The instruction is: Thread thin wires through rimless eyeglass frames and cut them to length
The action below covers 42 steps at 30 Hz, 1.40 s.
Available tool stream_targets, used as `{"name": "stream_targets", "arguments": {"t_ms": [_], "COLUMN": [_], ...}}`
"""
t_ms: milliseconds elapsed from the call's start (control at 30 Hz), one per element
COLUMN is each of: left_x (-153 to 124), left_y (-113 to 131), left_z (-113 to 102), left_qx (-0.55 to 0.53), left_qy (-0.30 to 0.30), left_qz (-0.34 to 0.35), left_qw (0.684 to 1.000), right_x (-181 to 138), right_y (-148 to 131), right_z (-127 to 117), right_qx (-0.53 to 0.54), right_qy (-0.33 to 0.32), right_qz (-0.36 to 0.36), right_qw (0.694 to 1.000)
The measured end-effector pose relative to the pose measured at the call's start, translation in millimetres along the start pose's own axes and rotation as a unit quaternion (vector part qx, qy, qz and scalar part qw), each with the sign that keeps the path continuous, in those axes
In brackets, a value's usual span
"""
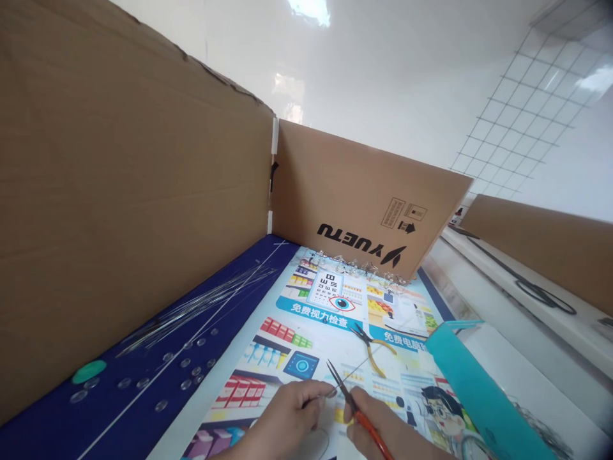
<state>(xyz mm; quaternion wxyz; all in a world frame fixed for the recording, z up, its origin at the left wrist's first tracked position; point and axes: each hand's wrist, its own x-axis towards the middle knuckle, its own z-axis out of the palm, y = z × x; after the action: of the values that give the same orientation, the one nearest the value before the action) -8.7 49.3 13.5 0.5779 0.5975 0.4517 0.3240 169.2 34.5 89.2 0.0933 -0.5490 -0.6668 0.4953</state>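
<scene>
My left hand [287, 415] is closed in a pinch at the bottom of the view, holding a thin wire [354, 370] that runs up and to the right. My right hand [383, 431] is wrapped round small red-handled pliers [352, 402], whose pointed jaws meet the wire beside my left fingertips. Both hands hover over a printed poster [325, 319] lying on the table.
Yellow-handled pliers [371, 348] lie on the poster just beyond my hands. A bundle of straight wires [201, 303], several clear beads [186, 367] and a green disc [89, 370] lie on the blue mat at left. Cardboard walls [119, 191] enclose the left and back. A teal box [479, 390] stands right.
</scene>
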Motion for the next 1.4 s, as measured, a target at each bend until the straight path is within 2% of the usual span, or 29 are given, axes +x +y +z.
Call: {"name": "stream_targets", "arguments": {"t_ms": [133,233,333,433,733,867,933,1000,1067,1133,1267,1400], "left_x": [1.5,3.7,6.8,9.3,9.9,10.0,10.0,9.8,9.1,7.9,6.4,7.1], "left_y": [-5.3,-7.6,-10.3,-11.5,-8.0,-6.9,-4.6,-1.9,0.1,0.7,-2.1,-6.1], "left_z": [3.4,1.7,-1.1,-2.6,-3.4,-4.2,-5.6,-7.9,-10.8,-13.8,-17.3,-16.7], "left_qx": [-0.003,-0.009,-0.014,-0.013,-0.062,-0.073,-0.088,-0.108,-0.135,-0.174,-0.258,-0.298], "left_qy": [-0.017,-0.027,-0.021,-0.016,-0.008,-0.006,-0.003,-0.003,-0.006,-0.012,-0.019,-0.016], "left_qz": [0.006,0.001,-0.023,-0.041,-0.064,-0.070,-0.090,-0.119,-0.137,-0.131,-0.084,-0.066], "left_qw": [1.000,1.000,0.999,0.999,0.996,0.995,0.992,0.987,0.981,0.976,0.962,0.952], "right_x": [6.7,14.8,22.7,30.1,33.5,30.3,26.3,19.2,9.5,-1.7,-24.4,-40.6], "right_y": [6.6,9.7,6.3,5.0,22.6,18.4,13.9,12.0,17.2,32.9,87.0,133.1], "right_z": [2.7,3.6,4.2,6.0,13.4,10.6,7.1,2.9,-1.5,-6.1,-17.6,-32.0], "right_qx": [0.134,0.189,0.229,0.182,0.097,0.095,0.114,0.087,-0.006,-0.127,-0.259,-0.323], "right_qy": [-0.061,-0.096,-0.082,-0.041,-0.026,-0.047,-0.062,-0.054,0.001,0.086,0.200,0.231], "right_qz": [0.131,0.173,0.253,0.319,0.260,0.223,0.206,0.166,0.087,0.017,0.040,0.046], "right_qw": [0.980,0.962,0.936,0.929,0.960,0.969,0.970,0.981,0.996,0.988,0.944,0.917]}}
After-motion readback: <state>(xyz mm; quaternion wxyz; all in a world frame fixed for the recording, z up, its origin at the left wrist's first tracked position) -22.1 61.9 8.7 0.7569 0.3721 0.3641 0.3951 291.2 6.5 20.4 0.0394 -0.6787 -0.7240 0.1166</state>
